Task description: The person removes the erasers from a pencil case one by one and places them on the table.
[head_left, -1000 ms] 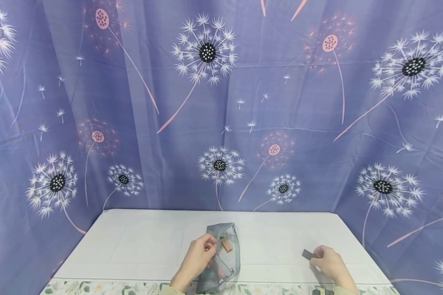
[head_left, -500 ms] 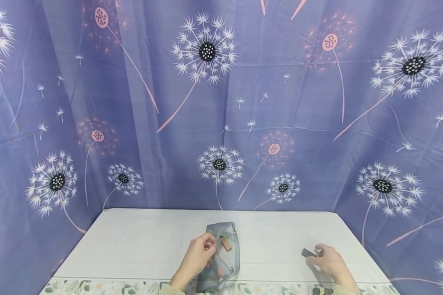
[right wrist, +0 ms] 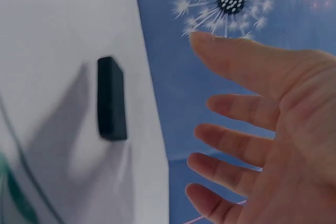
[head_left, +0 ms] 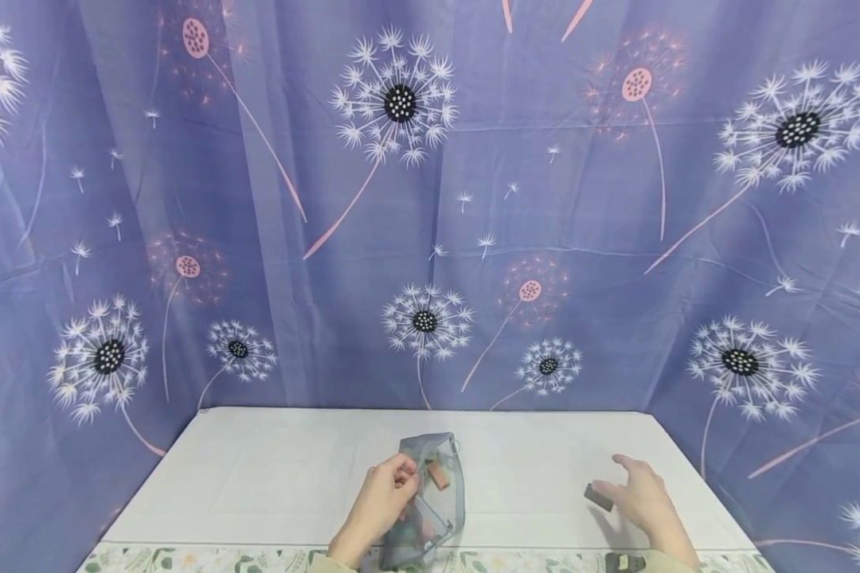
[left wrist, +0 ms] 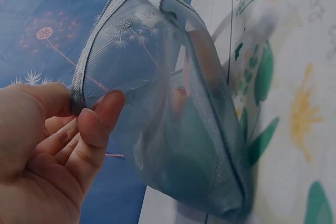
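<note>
Mesh pouch (head_left: 444, 501), grey-blue and see-through, sits toward the front middle of the tabletop (head_left: 294, 477), its lower end over the floral border (head_left: 215, 559). The left hand (head_left: 380, 501) pinches its zippered edge between thumb and fingers. Through the mesh show an orange-brown block (head_left: 439, 475) and something reddish, too blurred to make out. Well to the right, a black block (right wrist: 111, 100) lies on the white surface; just beside it, the right hand (head_left: 641, 493) has its fingers spread and holds nothing. Behind the far edge hangs a blue-purple curtain (head_left: 358, 318) printed with white and pink dandelions.
</note>
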Demonstrator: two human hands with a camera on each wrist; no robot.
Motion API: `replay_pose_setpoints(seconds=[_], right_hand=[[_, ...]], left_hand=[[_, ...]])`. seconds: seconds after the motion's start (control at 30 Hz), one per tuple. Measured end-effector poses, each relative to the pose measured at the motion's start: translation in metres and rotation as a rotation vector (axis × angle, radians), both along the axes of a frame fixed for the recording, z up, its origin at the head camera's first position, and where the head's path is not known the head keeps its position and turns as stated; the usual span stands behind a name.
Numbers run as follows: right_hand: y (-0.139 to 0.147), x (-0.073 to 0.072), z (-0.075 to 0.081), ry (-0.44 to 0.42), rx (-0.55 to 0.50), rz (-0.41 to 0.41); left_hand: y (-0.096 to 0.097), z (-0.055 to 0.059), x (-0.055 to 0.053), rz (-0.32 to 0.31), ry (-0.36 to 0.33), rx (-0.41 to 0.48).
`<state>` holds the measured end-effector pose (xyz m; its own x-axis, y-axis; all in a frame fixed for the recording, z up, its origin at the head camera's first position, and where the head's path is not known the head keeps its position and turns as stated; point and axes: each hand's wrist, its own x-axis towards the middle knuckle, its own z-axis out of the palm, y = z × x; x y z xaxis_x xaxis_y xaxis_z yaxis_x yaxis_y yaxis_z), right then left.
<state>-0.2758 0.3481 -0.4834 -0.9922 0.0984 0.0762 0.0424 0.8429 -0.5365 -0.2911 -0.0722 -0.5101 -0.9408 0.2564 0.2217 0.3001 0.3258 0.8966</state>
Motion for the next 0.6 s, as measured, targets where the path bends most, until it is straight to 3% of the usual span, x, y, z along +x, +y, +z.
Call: replay_pose_setpoints(seconds=[0.3, 0.6], right_hand=[[-0.027, 0.000, 0.019, 0.129, 0.036, 0.040], [-0.078, -0.011, 0.022, 0.332, 0.011, 0.138]], left_hand=[[0.000, -0.001, 0.002, -0.009, 0.006, -0.006], [-0.001, -0.003, -0.002, -0.007, -0.003, -0.021]])
